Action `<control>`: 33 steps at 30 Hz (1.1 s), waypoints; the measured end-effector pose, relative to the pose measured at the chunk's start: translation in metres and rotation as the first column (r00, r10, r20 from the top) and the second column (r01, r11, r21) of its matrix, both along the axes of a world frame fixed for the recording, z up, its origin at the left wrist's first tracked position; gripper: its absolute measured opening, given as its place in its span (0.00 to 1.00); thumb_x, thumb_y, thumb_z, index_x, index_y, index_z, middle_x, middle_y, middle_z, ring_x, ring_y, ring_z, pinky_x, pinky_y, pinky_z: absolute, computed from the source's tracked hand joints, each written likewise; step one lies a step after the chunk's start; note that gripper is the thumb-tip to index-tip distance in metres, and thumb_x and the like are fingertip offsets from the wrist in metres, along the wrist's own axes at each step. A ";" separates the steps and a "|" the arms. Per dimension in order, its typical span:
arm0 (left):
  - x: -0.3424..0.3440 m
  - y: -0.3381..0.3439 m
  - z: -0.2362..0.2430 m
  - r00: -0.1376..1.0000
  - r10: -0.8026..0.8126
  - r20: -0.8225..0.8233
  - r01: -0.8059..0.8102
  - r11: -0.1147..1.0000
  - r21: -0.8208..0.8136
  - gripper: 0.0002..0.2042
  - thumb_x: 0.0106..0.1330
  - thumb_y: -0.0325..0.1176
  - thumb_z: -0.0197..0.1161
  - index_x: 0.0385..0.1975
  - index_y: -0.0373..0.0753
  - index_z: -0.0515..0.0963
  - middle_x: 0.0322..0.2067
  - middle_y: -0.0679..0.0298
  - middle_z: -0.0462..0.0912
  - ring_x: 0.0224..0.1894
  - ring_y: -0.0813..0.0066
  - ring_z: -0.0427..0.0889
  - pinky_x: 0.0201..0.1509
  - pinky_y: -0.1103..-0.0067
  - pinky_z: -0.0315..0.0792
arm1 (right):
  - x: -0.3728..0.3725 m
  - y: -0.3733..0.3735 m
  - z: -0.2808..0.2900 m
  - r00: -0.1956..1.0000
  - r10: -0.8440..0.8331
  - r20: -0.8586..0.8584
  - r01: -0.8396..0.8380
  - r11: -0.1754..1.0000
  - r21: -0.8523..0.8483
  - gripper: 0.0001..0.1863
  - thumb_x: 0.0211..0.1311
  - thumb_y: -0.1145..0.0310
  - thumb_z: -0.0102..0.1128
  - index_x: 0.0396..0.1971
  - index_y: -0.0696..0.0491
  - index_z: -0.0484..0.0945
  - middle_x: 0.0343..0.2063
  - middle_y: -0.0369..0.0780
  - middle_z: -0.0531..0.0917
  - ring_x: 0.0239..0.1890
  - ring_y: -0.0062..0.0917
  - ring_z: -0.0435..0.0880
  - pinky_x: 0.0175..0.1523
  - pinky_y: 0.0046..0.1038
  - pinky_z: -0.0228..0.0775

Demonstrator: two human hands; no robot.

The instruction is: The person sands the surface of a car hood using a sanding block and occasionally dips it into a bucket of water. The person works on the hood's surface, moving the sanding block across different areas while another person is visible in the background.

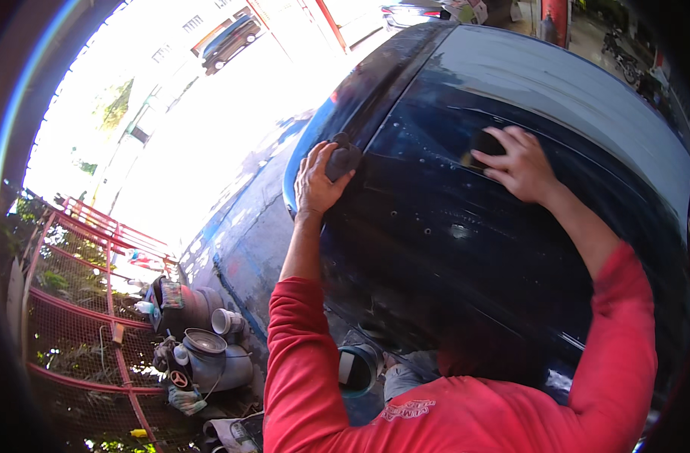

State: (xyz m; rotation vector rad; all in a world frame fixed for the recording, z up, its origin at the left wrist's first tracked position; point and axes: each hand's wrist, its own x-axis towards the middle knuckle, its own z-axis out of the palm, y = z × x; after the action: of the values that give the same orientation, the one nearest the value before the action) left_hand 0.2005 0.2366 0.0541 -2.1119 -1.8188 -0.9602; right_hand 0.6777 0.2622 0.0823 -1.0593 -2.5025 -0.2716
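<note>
A dark blue car body (428, 257) lies in front of me, its surface glossy and marked with small pale spots or holes. At its left edge my left hand (318, 181) is closed around a dark grey, rounded, sponge-like pad (345, 157), which rests on the panel. Farther right, my right hand (522, 166) grips a flat black pad (487, 145) against the panel, close to a crease line. The fingers curl over the pad's top and right side, hiding part of it. Whether either pad is foam, rubber or abrasive I cannot tell. Red sleeves cover both arms down to the forearms.
A pale grey window area (556, 79) spans the car's far side. By my left elbow stand a bucket (360, 370) and a grey metal tank (223, 370) among cluttered containers. A red mesh fence (81, 317) runs along the left. Another car (230, 41) is parked outside.
</note>
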 end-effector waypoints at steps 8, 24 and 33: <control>0.000 -0.001 -0.003 1.000 -0.010 0.004 0.010 0.999 0.038 0.36 0.59 0.45 0.86 0.70 0.49 0.82 0.73 0.59 0.80 0.69 0.48 0.82 0.74 0.56 0.77 | 0.056 -0.015 0.012 0.995 -0.103 0.010 0.104 0.981 -0.166 0.26 0.61 0.65 0.80 0.61 0.39 0.94 0.76 0.44 0.78 0.74 0.44 0.75 0.78 0.47 0.64; 0.002 -0.004 0.005 0.999 0.008 0.037 -0.007 0.999 -0.033 0.37 0.59 0.46 0.85 0.70 0.48 0.82 0.73 0.60 0.80 0.69 0.47 0.82 0.74 0.55 0.77 | 0.018 0.001 0.003 0.999 0.024 -0.036 -0.031 0.983 -0.183 0.27 0.64 0.58 0.79 0.65 0.35 0.92 0.75 0.46 0.78 0.72 0.44 0.76 0.77 0.47 0.66; -0.010 -0.001 -0.004 1.000 -0.002 -0.003 0.002 0.999 -0.032 0.37 0.61 0.45 0.84 0.72 0.48 0.81 0.75 0.59 0.79 0.73 0.47 0.80 0.77 0.55 0.75 | -0.068 0.083 -0.007 0.999 -0.039 -0.035 0.036 0.996 -0.078 0.24 0.68 0.59 0.76 0.64 0.34 0.92 0.74 0.47 0.80 0.72 0.45 0.78 0.74 0.47 0.69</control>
State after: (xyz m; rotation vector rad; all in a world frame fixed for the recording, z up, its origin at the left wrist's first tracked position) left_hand 0.1905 0.2356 0.0501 -2.1332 -1.8434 -0.9341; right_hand 0.6099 0.3447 0.0749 -1.1322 -2.4802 -0.1656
